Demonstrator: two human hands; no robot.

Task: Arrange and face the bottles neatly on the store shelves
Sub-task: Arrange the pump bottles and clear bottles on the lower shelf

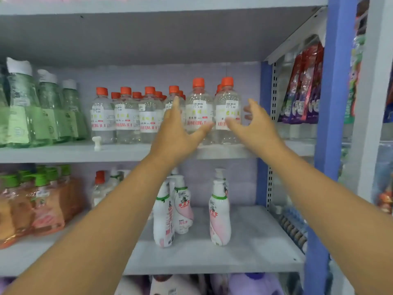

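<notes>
Both hands spread wide around two upright bottles at the shelf's right end.

My left hand (176, 133) flanks the left bottle (198, 111), my right hand (253, 126) the right bottle (227, 111); both stand at the shelf (63, 153) front edge, between my thumbs.

green bottles (12, 107) cut by left edge, rear orange-capped bottles (159, 94) mostly hidden
</notes>
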